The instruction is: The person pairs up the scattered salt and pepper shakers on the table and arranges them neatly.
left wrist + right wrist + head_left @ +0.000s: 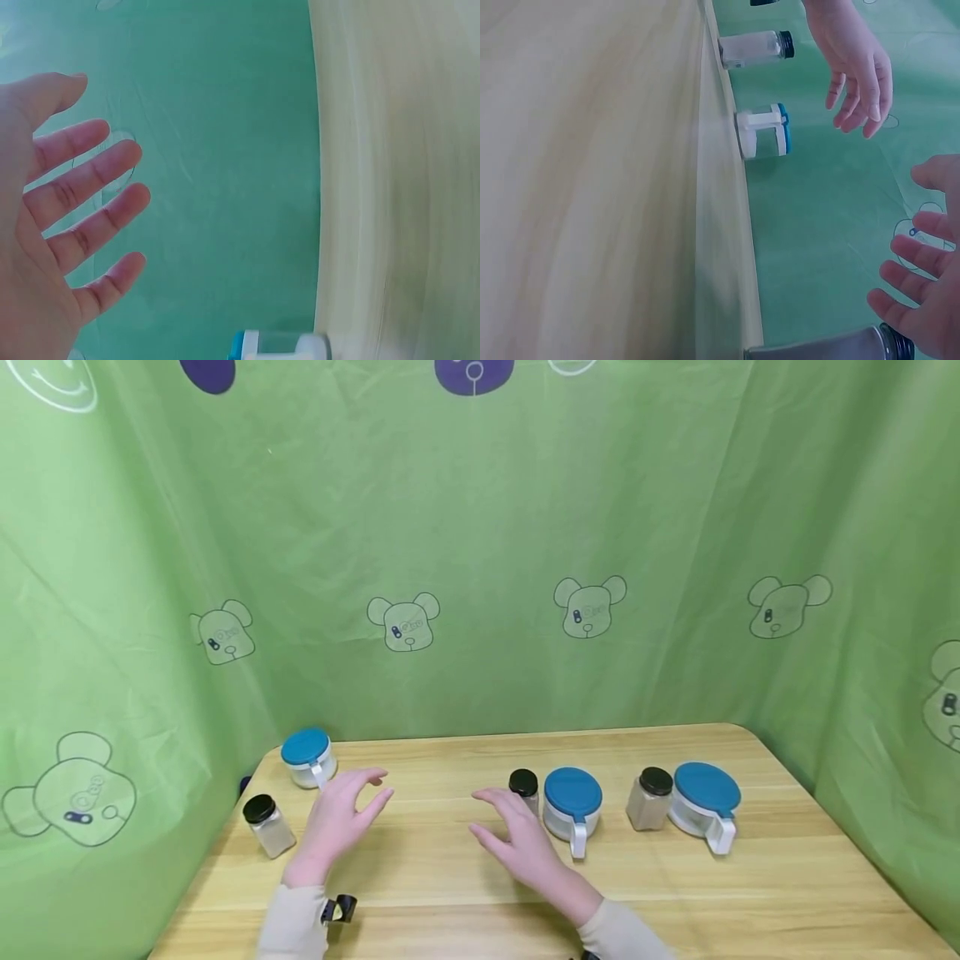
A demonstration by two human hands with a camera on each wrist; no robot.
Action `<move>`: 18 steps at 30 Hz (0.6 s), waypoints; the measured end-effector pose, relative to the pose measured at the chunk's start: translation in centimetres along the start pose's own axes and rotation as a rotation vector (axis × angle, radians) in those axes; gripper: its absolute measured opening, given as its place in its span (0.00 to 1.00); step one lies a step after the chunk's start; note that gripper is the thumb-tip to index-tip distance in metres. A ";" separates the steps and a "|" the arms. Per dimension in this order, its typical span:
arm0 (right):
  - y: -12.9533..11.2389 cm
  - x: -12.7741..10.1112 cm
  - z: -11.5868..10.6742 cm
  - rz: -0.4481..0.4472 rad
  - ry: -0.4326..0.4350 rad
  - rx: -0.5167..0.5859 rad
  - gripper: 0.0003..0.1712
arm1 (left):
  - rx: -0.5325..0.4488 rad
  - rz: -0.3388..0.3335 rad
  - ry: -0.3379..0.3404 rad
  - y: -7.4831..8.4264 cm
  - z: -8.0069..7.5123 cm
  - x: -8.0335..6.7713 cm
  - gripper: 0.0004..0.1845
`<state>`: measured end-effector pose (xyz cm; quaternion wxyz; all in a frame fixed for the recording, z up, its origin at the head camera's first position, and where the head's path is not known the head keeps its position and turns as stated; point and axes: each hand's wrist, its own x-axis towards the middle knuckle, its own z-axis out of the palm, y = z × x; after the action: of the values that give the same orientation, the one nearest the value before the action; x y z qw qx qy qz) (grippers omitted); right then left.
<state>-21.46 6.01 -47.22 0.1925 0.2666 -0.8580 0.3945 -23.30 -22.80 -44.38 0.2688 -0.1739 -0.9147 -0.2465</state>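
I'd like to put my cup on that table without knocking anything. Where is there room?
The near edge of the wooden table is bare, widest at its right front corner. Bare too is the strip between the left hand and the right hand. The back row is crowded: black-lidded jars and blue-lidded pots stand close together.

Both hands empty, fingers relaxed & spread, palms facing inward.

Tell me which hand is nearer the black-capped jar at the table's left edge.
Left. The left hand hovers just right of that jar; the right hand is farther right, by another jar.
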 end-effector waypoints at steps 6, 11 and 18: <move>-0.6 0.6 0.8 0.019 -0.026 0.041 0.27 | 0.016 -0.063 -0.009 -1.2 -1.1 -0.2 0.18; -1.0 1.3 1.6 0.027 -0.041 0.081 0.27 | 0.035 -0.083 0.016 -2.1 -2.0 -0.2 0.19; -1.6 2.0 2.7 0.049 -0.066 0.091 0.27 | 0.062 -0.109 0.084 -3.1 -3.6 -0.5 0.19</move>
<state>-22.33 2.39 -46.89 0.1422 0.2666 -0.8514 0.4287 -22.86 -27.42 -43.16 0.2984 -0.1049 -0.9179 -0.2396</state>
